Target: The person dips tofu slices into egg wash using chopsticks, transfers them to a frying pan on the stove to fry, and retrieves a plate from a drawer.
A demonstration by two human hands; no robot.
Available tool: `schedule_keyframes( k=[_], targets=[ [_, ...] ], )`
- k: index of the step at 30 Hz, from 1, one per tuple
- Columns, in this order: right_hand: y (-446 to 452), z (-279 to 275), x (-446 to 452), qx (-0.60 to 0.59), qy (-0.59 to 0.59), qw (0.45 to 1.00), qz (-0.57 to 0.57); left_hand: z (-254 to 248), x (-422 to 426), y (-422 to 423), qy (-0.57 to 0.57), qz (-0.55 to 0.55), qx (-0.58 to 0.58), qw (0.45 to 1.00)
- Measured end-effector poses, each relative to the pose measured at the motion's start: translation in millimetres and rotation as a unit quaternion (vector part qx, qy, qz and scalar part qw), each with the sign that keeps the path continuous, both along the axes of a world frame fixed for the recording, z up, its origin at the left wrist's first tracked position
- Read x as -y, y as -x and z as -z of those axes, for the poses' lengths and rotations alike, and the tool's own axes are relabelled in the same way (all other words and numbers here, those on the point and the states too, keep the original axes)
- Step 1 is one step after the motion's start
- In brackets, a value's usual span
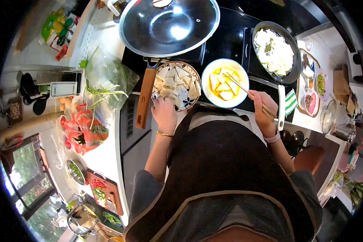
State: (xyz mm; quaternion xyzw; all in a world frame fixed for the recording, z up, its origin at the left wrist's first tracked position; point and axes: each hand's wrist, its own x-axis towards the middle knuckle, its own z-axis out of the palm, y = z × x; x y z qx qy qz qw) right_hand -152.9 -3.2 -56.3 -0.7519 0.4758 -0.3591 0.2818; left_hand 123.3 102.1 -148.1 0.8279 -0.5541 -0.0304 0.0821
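Note:
My left hand (164, 115) reaches over the near edge of a patterned plate (195, 72) of white tofu triangles (175, 78). Its fingers look spread, with the fingertips at the tofu; whether they grip a piece is not clear. In my right hand (264, 108) is a pair of wooden chopsticks (238, 83). Their tips are down in a white bowl (206, 95) with a blue rim. Yellow beaten egg (219, 94) fills the bowl, with several tofu pieces (220, 80) lying in it.
A large lidded pan (169, 28) with a wooden handle (146, 97) stands at the back left. Back right, a frying pan (277, 50) holds pale food, its white handle (281, 105) toward me. Bagged greens (104, 86) and a chopping board (116, 197) are left; a tray (317, 117) is right.

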Motion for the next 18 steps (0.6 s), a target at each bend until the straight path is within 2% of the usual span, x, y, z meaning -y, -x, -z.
schedule_keyframes(
  k=[1, 2, 4, 6, 8, 10, 12, 13, 15, 18],
  targets=[
    [2, -3, -2, -0.005, -0.001, 1.0, 0.014, 5, 1, -5, -0.04, 0.011, 0.054, 0.998],
    [5, -3, -4, -0.001, 0.0, 1.0, 0.021, 9, 1, -11, -0.039, 0.018, 0.058, 0.997],
    [14, -1, -10, 0.017, -0.021, 0.998, 0.06, 13, -2, -21, -0.067, 0.069, 0.049, 0.994],
    [22, 1, -12, 0.024, -0.023, 0.997, 0.075, 7, 0, -26, -0.068, 0.073, 0.018, 0.995],
    [32, 6, -12, 0.034, -0.018, 0.996, 0.085, -6, 3, -24, -0.015, 0.031, -0.074, 0.997],
    [38, 6, -13, 0.07, -0.032, 0.992, 0.096, -13, 17, -9, 0.024, 0.06, -0.112, 0.992],
    [41, 4, -14, 0.079, -0.046, 0.99, 0.107, -24, 36, 22, -0.021, 0.045, -0.298, 0.953],
    [43, 5, -15, 0.073, -0.035, 0.992, 0.101, -27, 47, 43, 0.036, 0.091, -0.299, 0.949],
    [47, 2, -16, 0.067, 0.0, 0.994, 0.085, -14, 66, 70, 0.074, 0.197, -0.232, 0.95],
    [54, -1, -21, 0.067, -0.016, 0.993, 0.093, 3, 84, 96, 0.031, 0.318, -0.111, 0.941]
  ],
)
